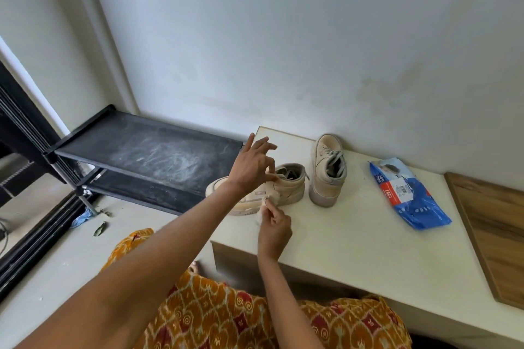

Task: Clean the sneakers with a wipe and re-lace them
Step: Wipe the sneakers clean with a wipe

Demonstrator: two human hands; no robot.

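a pale cream flat-topped bench (354,238) is seen against the wall, and both sneakers are carried on it. the nearer beige suede sneaker (286,188) is lying with its side toward the person and its toe to the left; no lace can be made out in its eyelets, though much of it is hidden by the left hand. the farther beige sneaker with grey laces (329,170) is stood just beside it, heel toward the viewer, laces threaded but loose. a blue plastic pack of wipes (408,195) is lying well apart to the right.

the left hand (255,167) is held over the nearer sneaker's collar, fingers spread and relaxed, thumb touching the shoe. a small crumpled whitish wipe (266,202) is pinched in the right hand (274,231) and pressed to the sneaker's side.

the cleaning is judged to be at an early stage: one shoe is being wiped, the other appears untouched, and re-lacing is left.
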